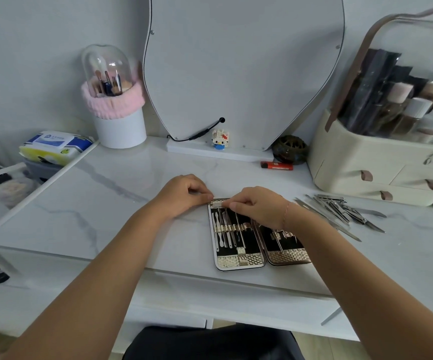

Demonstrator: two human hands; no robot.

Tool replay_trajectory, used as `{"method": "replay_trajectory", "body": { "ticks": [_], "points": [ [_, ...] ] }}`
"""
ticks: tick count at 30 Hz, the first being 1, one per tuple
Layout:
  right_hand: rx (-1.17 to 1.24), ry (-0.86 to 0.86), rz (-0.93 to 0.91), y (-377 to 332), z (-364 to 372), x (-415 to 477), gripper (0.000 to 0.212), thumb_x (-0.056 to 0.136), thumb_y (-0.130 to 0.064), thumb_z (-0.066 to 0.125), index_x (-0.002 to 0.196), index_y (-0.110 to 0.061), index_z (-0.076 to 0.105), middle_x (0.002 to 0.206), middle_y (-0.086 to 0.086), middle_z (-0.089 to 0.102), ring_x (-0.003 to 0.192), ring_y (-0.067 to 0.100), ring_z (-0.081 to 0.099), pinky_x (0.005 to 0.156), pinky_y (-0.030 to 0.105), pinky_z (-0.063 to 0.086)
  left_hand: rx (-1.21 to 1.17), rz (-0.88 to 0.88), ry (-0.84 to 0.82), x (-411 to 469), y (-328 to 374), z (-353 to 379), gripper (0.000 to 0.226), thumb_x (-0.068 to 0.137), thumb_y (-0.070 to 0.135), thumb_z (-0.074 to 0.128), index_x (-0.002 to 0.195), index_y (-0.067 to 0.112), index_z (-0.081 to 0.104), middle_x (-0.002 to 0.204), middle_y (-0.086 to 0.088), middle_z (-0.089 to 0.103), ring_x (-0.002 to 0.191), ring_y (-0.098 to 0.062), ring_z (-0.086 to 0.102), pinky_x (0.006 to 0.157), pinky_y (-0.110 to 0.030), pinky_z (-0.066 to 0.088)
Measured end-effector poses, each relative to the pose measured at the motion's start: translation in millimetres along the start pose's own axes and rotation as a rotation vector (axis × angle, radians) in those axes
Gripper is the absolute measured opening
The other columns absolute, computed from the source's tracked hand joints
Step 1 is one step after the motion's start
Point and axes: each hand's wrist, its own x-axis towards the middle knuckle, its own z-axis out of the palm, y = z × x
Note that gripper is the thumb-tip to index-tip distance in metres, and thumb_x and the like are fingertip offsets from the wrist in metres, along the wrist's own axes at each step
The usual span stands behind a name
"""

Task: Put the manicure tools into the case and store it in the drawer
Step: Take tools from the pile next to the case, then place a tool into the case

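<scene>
An open manicure case [238, 261] with gold trim and a black lining lies flat near the front edge of the white marble vanity top. Several steel tools sit under the elastic loops of its left half. My left hand [184, 194] rests at the case's top left corner, fingers curled against the rim. My right hand [258, 205] is over the top of the case, pinching a small metal tool at its upper edge. A pile of loose steel manicure tools [340, 209] lies on the table right of the case.
A cream cosmetic organiser [381, 165] with small drawers stands at the back right. A mirror [241, 68], a brush holder [118, 126], a red lighter [277, 165], a dark round jar [289, 149], a block figure [220, 139] and a wipes pack [54, 146] line the back.
</scene>
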Motion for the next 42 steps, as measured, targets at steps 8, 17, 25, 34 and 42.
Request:
{"method": "replay_trajectory", "body": {
  "ticks": [8, 17, 25, 34, 42],
  "points": [
    [0.204, 0.140, 0.002, 10.2, -1.3, -19.4, 0.027, 0.094, -0.026, 0.050, 0.115, -0.020, 0.066, 0.088, -0.016, 0.062, 0.078, 0.010, 0.060, 0.081, 0.029, 0.048, -0.002, -0.007, -0.002, 1.8, 0.6, 0.9, 0.008, 0.074, 0.024, 0.076, 0.074, 0.031, 0.071, 0.093, 0.007, 0.063, 0.087, 0.002, 0.057, 0.074, -0.003, 0.036],
    [0.157, 0.679, 0.431, 109.7, -39.8, -79.0, 0.008, 0.081, -0.012, 0.067, 0.087, -0.012, 0.074, 0.075, 0.000, 0.066, 0.076, 0.014, 0.060, 0.067, 0.019, 0.039, -0.026, 0.030, 0.019, 2.0, -3.1, 2.4, 0.016, 0.073, 0.018, 0.077, 0.070, 0.032, 0.070, 0.091, 0.004, 0.065, 0.080, 0.007, 0.058, 0.073, 0.001, 0.036],
    [0.131, 0.664, 0.540, 137.4, -34.0, -95.4, 0.013, 0.075, -0.009, 0.073, 0.087, -0.010, 0.073, 0.071, 0.002, 0.062, 0.074, 0.018, 0.056, 0.070, 0.024, 0.040, -0.025, 0.031, 0.015, 1.7, -3.1, 1.8, 0.023, 0.073, 0.017, 0.077, 0.067, 0.038, 0.071, 0.091, 0.006, 0.066, 0.079, 0.008, 0.059, 0.073, 0.002, 0.036],
    [0.039, 0.617, 0.405, 123.8, -22.5, -86.0, 0.008, 0.075, -0.020, 0.073, 0.083, -0.018, 0.072, 0.078, -0.002, 0.063, 0.076, 0.014, 0.055, 0.069, 0.024, 0.039, -0.036, 0.024, 0.013, 1.3, -3.2, 1.1, 0.034, 0.073, 0.017, 0.077, 0.063, 0.048, 0.069, 0.090, 0.007, 0.066, 0.080, 0.007, 0.059, 0.074, 0.002, 0.036],
    [0.013, 0.482, 0.449, 112.3, -22.2, -79.6, 0.010, 0.077, -0.026, 0.071, 0.072, -0.018, 0.069, 0.071, -0.001, 0.063, 0.074, 0.017, 0.057, 0.067, 0.024, 0.041, -0.046, 0.023, 0.021, 0.9, -3.8, 1.6, 0.025, 0.073, 0.015, 0.077, 0.064, 0.038, 0.072, 0.091, 0.004, 0.067, 0.081, 0.002, 0.060, 0.075, 0.000, 0.038]
  ]
}}
